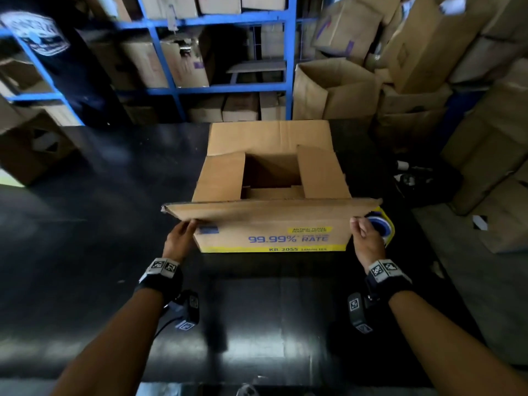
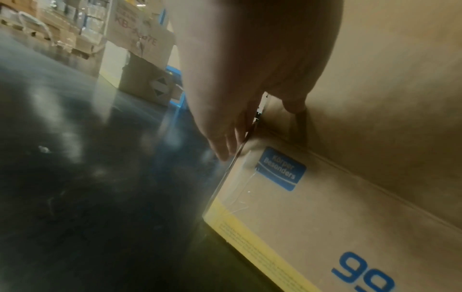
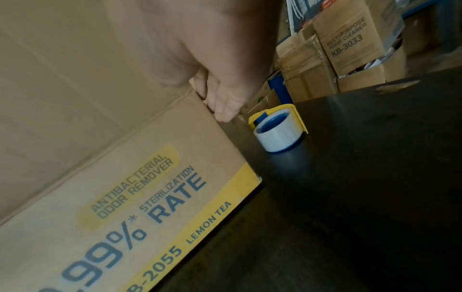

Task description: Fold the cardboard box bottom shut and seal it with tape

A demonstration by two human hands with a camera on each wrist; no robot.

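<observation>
We are partway through the folding: the cardboard box [image 1: 271, 195] stands on the desk [image 1: 85, 224] directly between and just ahead of our hands, its open end up. The two short flaps [image 1: 221, 178] already lie turned inward over the opening, with a gap between them, while the far long flap [image 1: 268, 135] stands up beyond our fingertips. Our left hand [image 1: 181, 237] pinches the left end of the near long flap [image 1: 271, 208], thumb below and fingers at the edge; our right hand [image 1: 367, 238] grips its right end with curled fingers. We judge that this flap is on its way over the short ones; the far flap remains to be folded, and no tape is on the seam yet. The tape roll [image 3: 277, 130] in its yellow holder waits on the desk just beyond our right hand, beside the box's corner. The desk is dark and glossy, catching streaks of light. Beyond our hands stand blue metal shelves [image 1: 223, 20] packed with cartons, and more cardboard boxes are stacked to our right [image 1: 428, 52] and off to our left.
</observation>
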